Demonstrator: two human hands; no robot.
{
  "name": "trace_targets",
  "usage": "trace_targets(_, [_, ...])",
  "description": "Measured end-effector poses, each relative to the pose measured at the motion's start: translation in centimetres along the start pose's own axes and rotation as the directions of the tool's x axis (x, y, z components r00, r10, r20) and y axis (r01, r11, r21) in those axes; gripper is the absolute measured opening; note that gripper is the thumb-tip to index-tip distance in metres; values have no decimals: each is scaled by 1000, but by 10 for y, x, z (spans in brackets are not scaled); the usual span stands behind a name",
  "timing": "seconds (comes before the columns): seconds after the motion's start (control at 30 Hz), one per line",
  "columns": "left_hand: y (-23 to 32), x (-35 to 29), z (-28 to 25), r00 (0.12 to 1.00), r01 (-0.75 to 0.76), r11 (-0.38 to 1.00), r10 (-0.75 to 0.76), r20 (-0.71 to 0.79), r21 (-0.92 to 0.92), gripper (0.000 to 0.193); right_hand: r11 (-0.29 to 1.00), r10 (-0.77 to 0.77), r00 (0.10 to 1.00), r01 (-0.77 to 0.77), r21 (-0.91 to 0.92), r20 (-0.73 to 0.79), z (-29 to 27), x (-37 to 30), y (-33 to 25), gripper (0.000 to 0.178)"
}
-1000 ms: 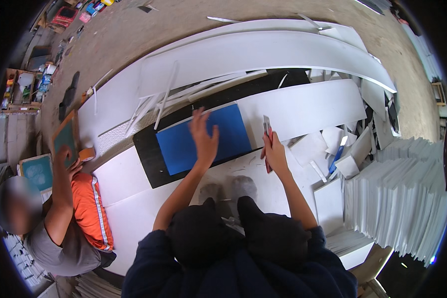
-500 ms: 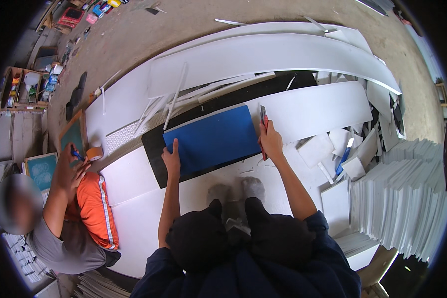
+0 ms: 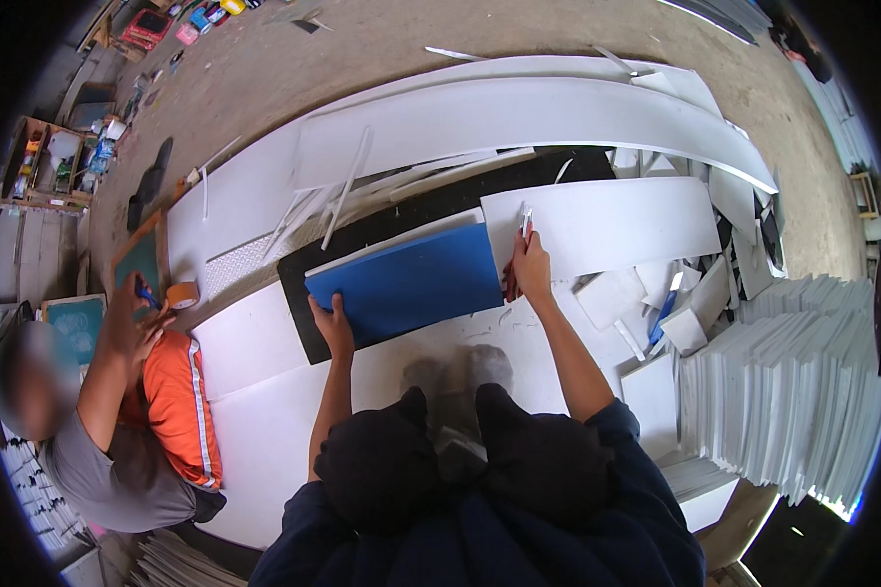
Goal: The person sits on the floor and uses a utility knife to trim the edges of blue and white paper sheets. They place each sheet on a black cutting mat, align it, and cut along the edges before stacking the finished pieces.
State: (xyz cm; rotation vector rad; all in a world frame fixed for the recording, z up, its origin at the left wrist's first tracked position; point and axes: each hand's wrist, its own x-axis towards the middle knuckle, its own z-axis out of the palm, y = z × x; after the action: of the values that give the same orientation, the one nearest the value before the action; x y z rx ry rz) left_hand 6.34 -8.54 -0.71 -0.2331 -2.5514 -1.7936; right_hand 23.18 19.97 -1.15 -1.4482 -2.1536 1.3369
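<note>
A blue rectangular board (image 3: 411, 284) is tilted above a black mat (image 3: 296, 328) in front of me. My left hand (image 3: 334, 328) grips its near left corner, thumb on top and fingers under the edge. Along the far side of the blue board shows a strip of a white sheet (image 3: 401, 241). At the board's right end my right hand (image 3: 532, 269) is closed round a red utility knife (image 3: 526, 221), its tip pointing away from me. Beneath that hand lies a white panel (image 3: 607, 225).
Long white panels (image 3: 519, 112) and thin offcut strips (image 3: 347, 186) lie on the far side. Right of me are white scraps, a blue-handled knife (image 3: 666, 311) and tall stacks of white boards (image 3: 783, 391). At left sits a person in orange trousers (image 3: 181, 411), beside a tape roll (image 3: 182, 294).
The blue board has been raised and tilted, with more of the white sheet showing behind it. My left hand has shifted slightly left and down; the knife hand stays beside the board's right end.
</note>
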Motion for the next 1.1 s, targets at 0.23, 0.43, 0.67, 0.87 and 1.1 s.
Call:
trace_targets(0.23, [7, -3, -7, 991, 124, 992, -125, 43, 15, 60, 995, -44, 998, 48, 83, -40, 3, 6, -4, 28])
trace_targets(0.43, [16, -14, -2, 971, 189, 967, -158, -181, 172, 48, 986, -157, 985, 161, 52, -74, 6, 7, -14, 25])
trace_targets(0.67, [-30, -14, -38, 948, 79, 996, -84, -308, -27, 50, 985, -147, 988, 151, 89, -47, 7, 14, -26, 24])
trace_targets(0.87, [-18, 4, -65, 929, 126, 990, -94, -358, 66, 49, 990, -140, 988, 142, 27, -62, 4, 22, -34, 25])
trace_targets(1.1, [-3, 10, -34, 982, 88, 996, -91, -167, -22, 53, 951, -213, 977, 202, 233, 25, 6, 21, -31, 24])
